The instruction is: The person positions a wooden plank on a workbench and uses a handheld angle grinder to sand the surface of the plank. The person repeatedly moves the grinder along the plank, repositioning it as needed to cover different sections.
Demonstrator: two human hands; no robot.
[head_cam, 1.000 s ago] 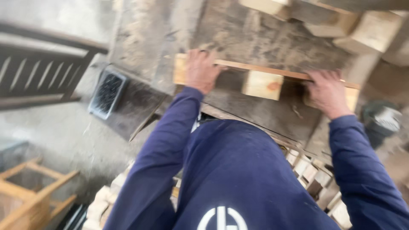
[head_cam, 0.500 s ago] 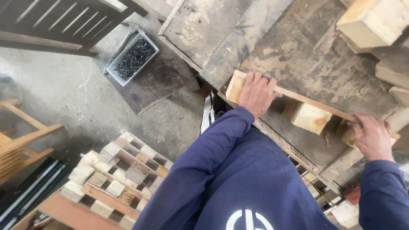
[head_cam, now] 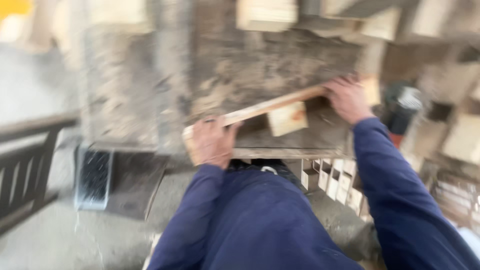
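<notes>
A pale wooden slat with square blocks fixed under it (head_cam: 280, 107) lies across a grey, worn workbench (head_cam: 260, 60). My left hand (head_cam: 212, 142) grips the block at the slat's left end, near the bench's front edge. My right hand (head_cam: 347, 97) clasps the slat's right end. One block (head_cam: 287, 119) shows under the slat's middle. Both arms are in dark blue sleeves. The picture is blurred by motion.
A box of dark small parts (head_cam: 94, 177) sits low at the left beside a dark railing (head_cam: 25, 165). Loose wooden blocks (head_cam: 267, 14) lie on the bench's far side and at the right. Stacked slat-and-block pieces (head_cam: 335, 182) stand below the bench, and a dark green tool (head_cam: 402, 107) lies right.
The view has swung and blurred. The slat now slopes up to the right and sits nearer the bench's front edge. Both hands have kept their hold on its ends.
</notes>
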